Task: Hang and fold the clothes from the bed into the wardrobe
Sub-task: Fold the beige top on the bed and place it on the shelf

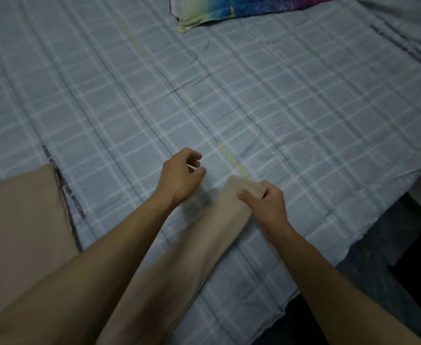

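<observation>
A beige garment (199, 245) lies on the bed as a long narrow strip running from the near edge toward the middle. My right hand (264, 202) grips its far end, thumb on top and fingers curled round the cloth. My left hand (182, 175) hovers just left of that end with its fingers loosely curled and nothing in them. A second stretch of beige cloth (18, 220) lies flat at the left, partly under my left forearm.
The bed is covered by a pale blue checked sheet (204, 95). A colourful pillow (229, 8) lies at the far side. The bed's edge runs diagonally at the right, with dark floor (391, 245) beyond it.
</observation>
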Demonstrator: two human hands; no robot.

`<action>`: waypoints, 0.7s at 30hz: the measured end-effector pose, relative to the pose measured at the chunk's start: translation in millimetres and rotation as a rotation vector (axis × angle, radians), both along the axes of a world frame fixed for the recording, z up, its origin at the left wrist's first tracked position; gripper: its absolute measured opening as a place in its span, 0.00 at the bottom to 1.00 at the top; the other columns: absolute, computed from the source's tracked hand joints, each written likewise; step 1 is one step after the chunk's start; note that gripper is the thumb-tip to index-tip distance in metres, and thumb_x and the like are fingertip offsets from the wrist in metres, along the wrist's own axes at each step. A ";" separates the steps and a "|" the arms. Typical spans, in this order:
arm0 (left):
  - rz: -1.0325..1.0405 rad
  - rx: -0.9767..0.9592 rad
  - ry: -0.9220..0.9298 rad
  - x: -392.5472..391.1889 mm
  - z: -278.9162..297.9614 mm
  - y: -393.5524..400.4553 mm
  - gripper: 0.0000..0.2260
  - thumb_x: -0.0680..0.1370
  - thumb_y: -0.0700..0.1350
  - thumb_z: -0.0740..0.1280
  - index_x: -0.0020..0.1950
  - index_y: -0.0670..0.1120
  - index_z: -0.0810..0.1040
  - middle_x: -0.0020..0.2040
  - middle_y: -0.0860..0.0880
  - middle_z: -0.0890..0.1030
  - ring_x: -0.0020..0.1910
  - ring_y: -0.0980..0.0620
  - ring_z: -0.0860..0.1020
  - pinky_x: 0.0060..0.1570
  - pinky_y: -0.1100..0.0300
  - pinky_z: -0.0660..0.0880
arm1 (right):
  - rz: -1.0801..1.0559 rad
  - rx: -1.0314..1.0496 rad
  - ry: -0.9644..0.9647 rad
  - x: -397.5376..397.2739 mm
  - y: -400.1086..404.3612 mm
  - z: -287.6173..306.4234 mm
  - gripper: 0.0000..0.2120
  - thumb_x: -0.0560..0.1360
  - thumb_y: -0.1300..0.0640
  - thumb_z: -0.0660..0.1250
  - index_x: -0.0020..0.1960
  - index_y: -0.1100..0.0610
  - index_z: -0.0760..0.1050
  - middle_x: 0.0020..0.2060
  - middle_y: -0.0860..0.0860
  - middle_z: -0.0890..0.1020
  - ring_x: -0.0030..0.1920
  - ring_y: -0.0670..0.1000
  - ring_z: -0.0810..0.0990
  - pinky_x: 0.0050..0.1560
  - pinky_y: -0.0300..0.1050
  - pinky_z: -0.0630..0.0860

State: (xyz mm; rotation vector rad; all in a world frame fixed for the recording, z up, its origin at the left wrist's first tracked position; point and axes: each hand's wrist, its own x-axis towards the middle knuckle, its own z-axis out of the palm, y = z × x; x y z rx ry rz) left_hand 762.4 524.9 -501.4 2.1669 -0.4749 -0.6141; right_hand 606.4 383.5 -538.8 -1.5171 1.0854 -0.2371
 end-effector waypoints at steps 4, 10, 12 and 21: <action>-0.126 0.120 -0.095 -17.6 -7.4 33.2 0.08 0.77 0.46 0.68 0.56 0.48 0.79 0.51 0.52 0.79 0.48 0.54 0.78 0.51 0.58 0.75 | -0.030 -0.015 0.155 -6.6 -3.8 -10.1 0.18 0.68 0.53 0.78 0.53 0.59 0.78 0.48 0.54 0.83 0.49 0.54 0.82 0.47 0.47 0.79; -0.338 0.159 -0.061 -65.6 -34.7 64.3 0.11 0.76 0.48 0.62 0.55 0.51 0.80 0.50 0.50 0.80 0.48 0.50 0.78 0.52 0.53 0.74 | -0.332 0.513 0.116 -20.3 30.1 -25.7 0.33 0.59 0.52 0.83 0.60 0.62 0.77 0.52 0.57 0.84 0.49 0.55 0.83 0.52 0.55 0.81; -0.336 0.112 -0.019 -80.5 -37.3 60.2 0.15 0.73 0.46 0.59 0.56 0.50 0.80 0.51 0.49 0.81 0.49 0.48 0.79 0.54 0.54 0.74 | -0.368 0.579 0.082 -28.3 40.9 -24.6 0.22 0.67 0.59 0.79 0.58 0.63 0.78 0.50 0.59 0.84 0.48 0.56 0.83 0.50 0.52 0.81; -0.235 -0.136 0.083 -106.3 -11.3 26.5 0.18 0.79 0.53 0.58 0.64 0.48 0.77 0.59 0.50 0.81 0.56 0.53 0.78 0.57 0.62 0.71 | 0.098 0.045 -0.039 -23.6 41.0 7.2 0.03 0.74 0.59 0.70 0.47 0.57 0.81 0.40 0.56 0.85 0.43 0.57 0.84 0.42 0.56 0.81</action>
